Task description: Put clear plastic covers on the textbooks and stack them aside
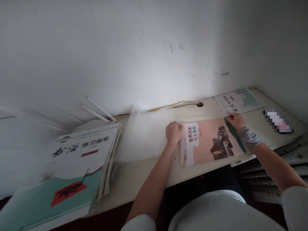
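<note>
A pink booklet (204, 138) with a history picture and Chinese lettering on its cover lies on the desk before me. My left hand (173, 132) is closed at its upper left corner, the fingers curled and partly hidden. At the upper right corner, my right hand (236, 122) pinches the booklet's edge by the dark green strip; a grey band with a square face wraps that wrist. To the left of my left hand, a clear plastic sheet (144, 134) lies flat on the desk. Whether more plastic covers the booklet is hard to make out.
A stack of green and white calligraphy books (72, 166) fills the desk's left side. Behind it stands a pale device with white antennas (99, 109). Another calligraphy book (240, 101) and a blurred-out phone (278, 122) lie right. A yellow cable (168, 106) runs along the wall into a hole.
</note>
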Tool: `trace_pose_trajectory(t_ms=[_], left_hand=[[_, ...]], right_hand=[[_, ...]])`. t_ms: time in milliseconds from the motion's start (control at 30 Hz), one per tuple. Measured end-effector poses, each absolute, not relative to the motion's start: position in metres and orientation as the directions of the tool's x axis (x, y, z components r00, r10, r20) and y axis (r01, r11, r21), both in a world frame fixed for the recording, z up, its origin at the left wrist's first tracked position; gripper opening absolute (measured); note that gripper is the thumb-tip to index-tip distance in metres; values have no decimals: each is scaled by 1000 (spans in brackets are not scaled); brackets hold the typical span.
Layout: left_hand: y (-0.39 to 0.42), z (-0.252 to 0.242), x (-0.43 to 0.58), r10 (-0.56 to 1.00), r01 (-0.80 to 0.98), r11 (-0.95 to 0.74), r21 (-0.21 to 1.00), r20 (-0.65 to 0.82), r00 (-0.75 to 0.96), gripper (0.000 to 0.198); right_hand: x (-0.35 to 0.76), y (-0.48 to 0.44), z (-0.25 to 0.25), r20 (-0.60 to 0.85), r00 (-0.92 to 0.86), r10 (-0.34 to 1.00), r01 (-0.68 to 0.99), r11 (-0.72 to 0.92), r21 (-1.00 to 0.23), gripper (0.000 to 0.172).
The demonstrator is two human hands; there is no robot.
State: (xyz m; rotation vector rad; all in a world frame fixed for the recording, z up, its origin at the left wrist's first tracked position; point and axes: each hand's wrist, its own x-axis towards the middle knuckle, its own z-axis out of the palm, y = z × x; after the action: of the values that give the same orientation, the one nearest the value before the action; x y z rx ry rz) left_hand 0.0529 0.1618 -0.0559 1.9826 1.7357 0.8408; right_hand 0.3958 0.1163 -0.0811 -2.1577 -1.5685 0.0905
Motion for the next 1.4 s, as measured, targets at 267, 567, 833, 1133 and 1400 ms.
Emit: trace_pose_trajectory(t_ms=[267,567,833,1133,1400], left_hand=[[168,-51,53,993,327,-36,944,72,-98,22],[162,-34,52,998,-42,-45,998,43,-34,40],[170,-21,32,963,270,-159,950,88,254,36],[190,-24,43,981,466,-14,885,-79,179,25],[188,-42,75,976,817,-218,534,116,185,20]], right_hand=[[393,122,-78,378,388,841,818,-125,-562,24],[389,118,-56,305,401,864,456,101,-884,43],[413,108,-28,50,128,991,297,10,-955,39],[415,125,-24,-119,105,987,607,-159,-779,39],[375,135,-46,61,324,944,906,-291,-309,21]])
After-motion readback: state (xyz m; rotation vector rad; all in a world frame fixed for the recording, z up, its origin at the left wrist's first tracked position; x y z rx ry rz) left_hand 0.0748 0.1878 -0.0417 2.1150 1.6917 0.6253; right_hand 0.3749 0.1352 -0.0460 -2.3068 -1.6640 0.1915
